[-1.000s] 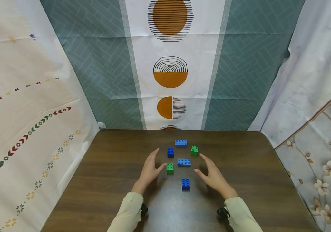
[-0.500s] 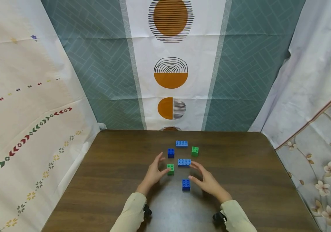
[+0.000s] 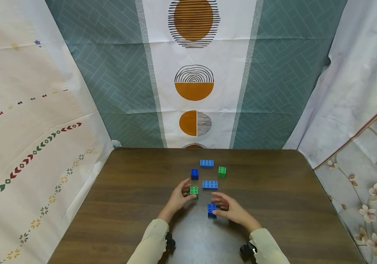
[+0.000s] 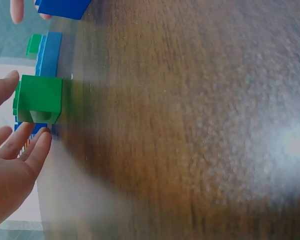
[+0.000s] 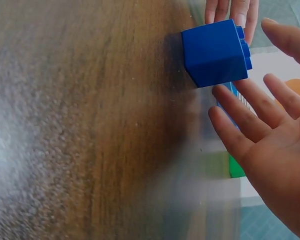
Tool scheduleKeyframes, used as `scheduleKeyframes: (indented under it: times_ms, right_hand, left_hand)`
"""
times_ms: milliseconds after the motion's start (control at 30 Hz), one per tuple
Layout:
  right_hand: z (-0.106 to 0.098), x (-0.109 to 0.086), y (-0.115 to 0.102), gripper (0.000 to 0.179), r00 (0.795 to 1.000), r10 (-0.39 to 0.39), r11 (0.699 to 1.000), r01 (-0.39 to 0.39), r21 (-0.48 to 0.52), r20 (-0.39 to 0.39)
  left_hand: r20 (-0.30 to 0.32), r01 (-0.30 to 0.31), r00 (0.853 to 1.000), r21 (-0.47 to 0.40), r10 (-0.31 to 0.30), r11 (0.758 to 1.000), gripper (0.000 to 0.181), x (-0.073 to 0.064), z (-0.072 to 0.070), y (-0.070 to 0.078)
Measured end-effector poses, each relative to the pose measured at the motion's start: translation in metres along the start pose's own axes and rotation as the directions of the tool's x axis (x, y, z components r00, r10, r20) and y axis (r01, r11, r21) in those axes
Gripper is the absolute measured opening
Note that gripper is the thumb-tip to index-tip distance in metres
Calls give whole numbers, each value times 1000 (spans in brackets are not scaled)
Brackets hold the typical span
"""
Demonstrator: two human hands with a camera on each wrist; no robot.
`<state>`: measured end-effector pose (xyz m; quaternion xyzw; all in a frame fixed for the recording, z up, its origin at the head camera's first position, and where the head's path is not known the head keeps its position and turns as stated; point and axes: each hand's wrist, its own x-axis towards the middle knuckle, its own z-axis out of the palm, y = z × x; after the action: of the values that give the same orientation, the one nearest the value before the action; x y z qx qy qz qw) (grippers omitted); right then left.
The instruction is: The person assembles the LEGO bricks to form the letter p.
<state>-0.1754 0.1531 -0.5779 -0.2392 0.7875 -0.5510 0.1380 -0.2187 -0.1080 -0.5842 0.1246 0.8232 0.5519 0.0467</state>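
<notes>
My left hand (image 3: pixel 177 198) is around the near green building block (image 3: pixel 193 190), its thumb on one side and its fingers on the other. In the left wrist view the fingers (image 4: pixel 37 150) lie loosely bent beside the green block (image 4: pixel 40 99), and the thumb stands off its studded top. My right hand (image 3: pixel 232 211) is at the nearest dark blue block (image 3: pixel 211 209), thumb overlapping its right edge in the head view. Seen from the right wrist, that blue block (image 5: pixel 216 54) sits on the table between spread fingers (image 5: pixel 247 117) and a raised thumb.
Beyond the hands lie a light blue long block (image 3: pixel 210 185), another dark blue block (image 3: pixel 194 174), a second green block (image 3: pixel 222 172) and a farther light blue long block (image 3: pixel 206 163). The brown wooden table (image 3: pixel 125 183) ends at patterned cloths (image 3: pixel 135 91).
My right hand has moved left and nearer, from beside the far green block to the nearest dark blue block. My left hand has moved slightly right and closed in around the near green block.
</notes>
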Motion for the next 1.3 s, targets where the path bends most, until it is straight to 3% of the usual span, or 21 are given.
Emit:
scheduleKeyframes:
  times_ms: [167,367,700,1100,1300]
  right_hand:
    - [0,0,3,59,999,16,1000,-17,25,32]
    - [-3,-1,5,43,998,20,1000,-21,5,64]
    - [-3,-3,9,38,999,44,999,-43,-28,28]
    - [-3,-8,-26,34,999,42,999,-42,8,14]
    - [-2,-5,-3,33,999,39,999,-39,-9,-6]
  left_hand:
    - [17,-11,1000,33,10,999,64,1,2,-2]
    - [41,26,999,41,-27,999,55,0,3,-1]
    - [42,34,998,49,-36,998,46,2,3,-5]
    - [32,50,998,49,-52,998,40,3,4,-4]
    - [26,68,997,61,-69,996,38,3,4,-1]
